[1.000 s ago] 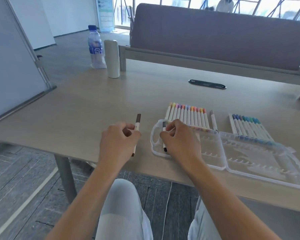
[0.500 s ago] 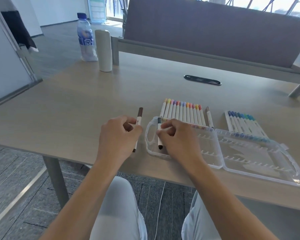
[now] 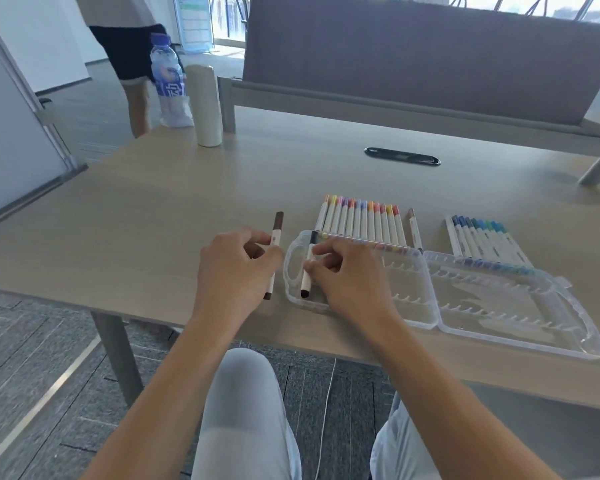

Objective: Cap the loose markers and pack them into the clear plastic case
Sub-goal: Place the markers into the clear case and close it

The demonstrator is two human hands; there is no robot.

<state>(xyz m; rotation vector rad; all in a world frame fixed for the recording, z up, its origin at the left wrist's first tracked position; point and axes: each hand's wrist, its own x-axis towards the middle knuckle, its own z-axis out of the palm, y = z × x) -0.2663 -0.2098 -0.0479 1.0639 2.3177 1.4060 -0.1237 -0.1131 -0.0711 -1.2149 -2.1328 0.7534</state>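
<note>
Little has shifted — my left hand [image 3: 236, 271] still grips the brown marker [image 3: 274, 251] beside the clear case [image 3: 430, 303], and my right hand [image 3: 347, 275] still pinches the black marker [image 3: 309, 268] over the case's handle end — both capped.

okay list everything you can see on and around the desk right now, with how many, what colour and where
Brown marker: one, brown caps, held beside the case.
Black marker: one, black caps, held over the case's left end.
Clear plastic case: one, open, near edge.
Warm-capped markers: a row, behind the case.
Single marker: one, right of that row.
Blue-green markers: a row, further right.
Water bottle: one, blue label, far left corner.
White cylinder: one, beside the bottle.
Cable port: one, black, centre.
Desk: one, light wood.
Bystander's legs: behind the bottle.
Left hand: grips the brown marker.
Right hand: pinches the black marker.
</note>
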